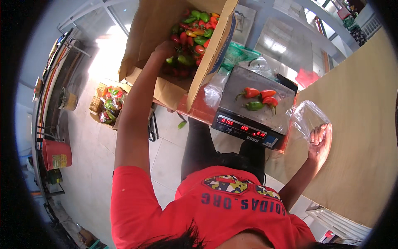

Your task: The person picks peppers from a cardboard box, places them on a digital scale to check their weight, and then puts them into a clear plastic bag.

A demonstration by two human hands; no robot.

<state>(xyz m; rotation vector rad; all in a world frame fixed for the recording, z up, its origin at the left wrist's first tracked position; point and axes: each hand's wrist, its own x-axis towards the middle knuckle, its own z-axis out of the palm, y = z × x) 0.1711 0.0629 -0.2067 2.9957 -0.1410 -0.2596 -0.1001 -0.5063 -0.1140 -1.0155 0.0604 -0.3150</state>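
at far left, a red bucket (57, 147) stands near the wall side of the tiled floor. to its right, a small carton (96, 118) holds red and green peppers, partly under clear plastic. next, the left hand (166, 49) reaches inside a large cardboard box (139, 35), among loose red, green and orange peppers (184, 38); its fingers are obscured, so whether it grasps one cannot be told. below the box, a single green pepper (182, 124) lies on the floor. at centre right, on a red table (201, 109), a digital scale (232, 97) with lit red digits bears a small pepper cluster (251, 92), red ones beside a green one. at right, just beside the scale, the right hand (320, 143), fingers curled, grips a clear plastic bag (309, 116).
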